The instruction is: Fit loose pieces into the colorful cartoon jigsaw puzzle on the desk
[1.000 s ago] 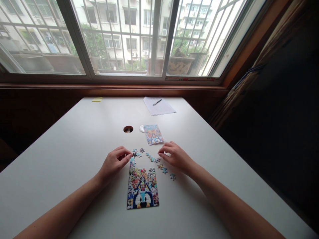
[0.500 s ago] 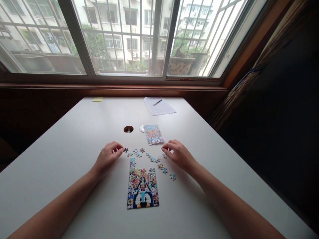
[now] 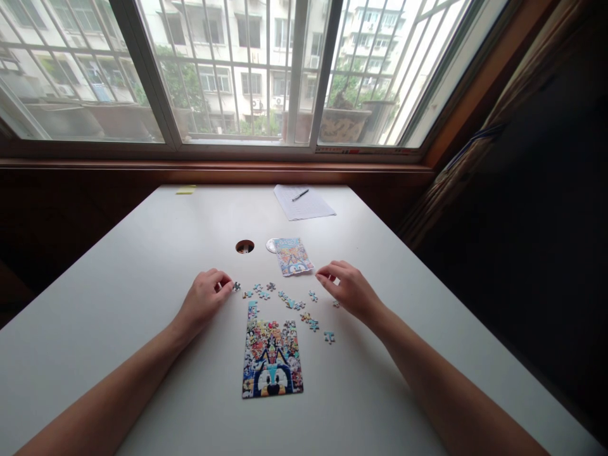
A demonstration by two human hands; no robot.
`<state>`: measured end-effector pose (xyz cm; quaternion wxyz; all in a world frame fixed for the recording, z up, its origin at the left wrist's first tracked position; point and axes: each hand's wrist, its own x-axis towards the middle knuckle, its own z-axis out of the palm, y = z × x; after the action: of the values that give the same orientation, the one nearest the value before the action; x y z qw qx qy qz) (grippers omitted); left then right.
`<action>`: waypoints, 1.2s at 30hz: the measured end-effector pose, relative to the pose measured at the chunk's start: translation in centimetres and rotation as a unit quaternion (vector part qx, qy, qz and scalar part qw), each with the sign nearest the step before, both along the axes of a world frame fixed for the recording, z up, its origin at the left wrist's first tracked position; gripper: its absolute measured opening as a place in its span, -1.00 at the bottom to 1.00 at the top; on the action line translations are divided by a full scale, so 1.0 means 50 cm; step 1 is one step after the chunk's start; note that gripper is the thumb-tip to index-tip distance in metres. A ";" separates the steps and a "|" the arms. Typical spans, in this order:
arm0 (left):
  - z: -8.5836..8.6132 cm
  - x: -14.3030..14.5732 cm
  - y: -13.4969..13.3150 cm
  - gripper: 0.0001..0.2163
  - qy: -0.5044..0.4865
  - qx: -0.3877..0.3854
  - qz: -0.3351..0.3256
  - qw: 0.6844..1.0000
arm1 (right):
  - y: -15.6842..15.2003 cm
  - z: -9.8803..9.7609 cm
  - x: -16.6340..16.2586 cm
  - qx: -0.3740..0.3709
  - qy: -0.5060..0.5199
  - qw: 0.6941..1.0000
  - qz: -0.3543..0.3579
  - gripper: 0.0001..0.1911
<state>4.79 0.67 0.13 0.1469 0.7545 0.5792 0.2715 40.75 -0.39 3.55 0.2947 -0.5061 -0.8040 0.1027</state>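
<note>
A partly built colourful jigsaw puzzle point(image 3: 272, 358) lies flat on the white table point(image 3: 142, 272) in front of me. Several loose pieces point(image 3: 287, 299) are scattered just beyond its top edge. My left hand point(image 3: 205, 296) rests left of them with its fingers curled. Its fingertips pinch a dark puzzle piece point(image 3: 236, 286) against the tabletop. To the right of the loose pieces, my right hand point(image 3: 350, 290) has its thumb and forefinger pinched together. They are close to the lower right corner of the small picture card point(image 3: 293, 256). What they hold is hidden.
A round cable hole point(image 3: 244, 246) and a small round lid point(image 3: 271, 245) sit beyond the card. Farther back lie a sheet of paper point(image 3: 304, 204) with a pen point(image 3: 300, 194) and a yellow sticky note point(image 3: 185, 189). A barred window spans the far wall, and a dark curtain hangs at right.
My left hand has slid left and slightly away, taking the dark piece out of the cluster. My right hand has moved right and up toward the card, uncovering loose pieces.
</note>
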 end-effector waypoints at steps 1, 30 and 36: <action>0.000 0.000 0.000 -0.77 0.002 -0.001 -0.001 1.000 | 0.001 0.002 0.003 0.001 0.001 1.000 -0.001 -0.84; 0.000 0.004 -0.005 -0.76 0.006 0.026 0.002 1.000 | -0.070 0.061 0.008 -0.285 -0.153 0.931 0.170 -0.84; 0.000 0.004 -0.004 -0.77 0.011 0.026 0.003 1.000 | -0.068 0.062 0.004 -0.331 -0.192 0.912 0.150 -0.82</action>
<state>5.01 0.46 0.14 0.1203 0.7593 0.5755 0.2789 40.93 -3.81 6.64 -0.0685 -0.4582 -0.8316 0.3063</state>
